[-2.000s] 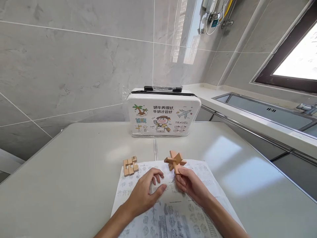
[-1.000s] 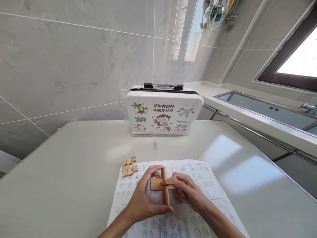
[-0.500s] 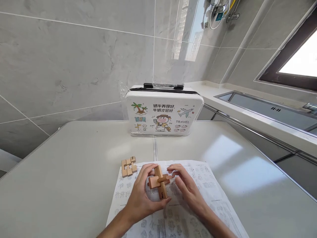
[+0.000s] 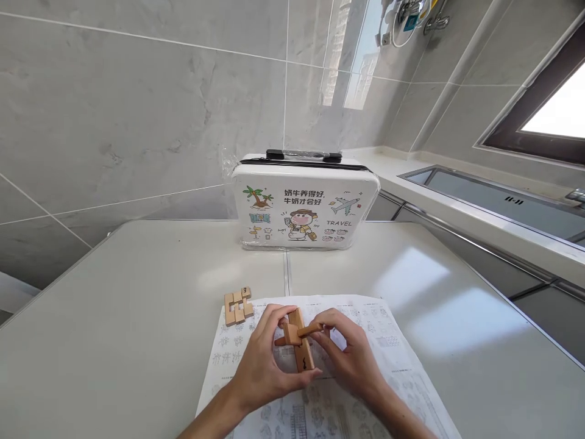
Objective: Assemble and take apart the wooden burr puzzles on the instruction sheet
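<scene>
In my left hand [image 4: 269,360] is a wooden interlocking puzzle [image 4: 302,352], its long flat bar spanned between thumb and fingers. Ink marks show on the bar's near end. A block crosses the bar, and a slim wooden rod [image 4: 311,330] sticks out of it to the right. My right hand [image 4: 350,350] pinches the rod's outer end between thumb and fingers. Both hands are above a printed sheet [image 4: 402,390] with small line diagrams. Left of them, a flat group of joined wooden pieces [image 4: 237,308] lies at the sheet's corner, one piece marked "3".
A white suitcase [image 4: 304,210] in clear plastic stands at the back of the pale table [image 4: 137,329]. To the right run a counter and a sink [image 4: 493,201]. A grey tiled wall [image 4: 137,110] rises behind.
My right fingers have closed on the rod, which now sticks out farther and tilts upward to the right. The puzzle has turned a little in my left hand.
</scene>
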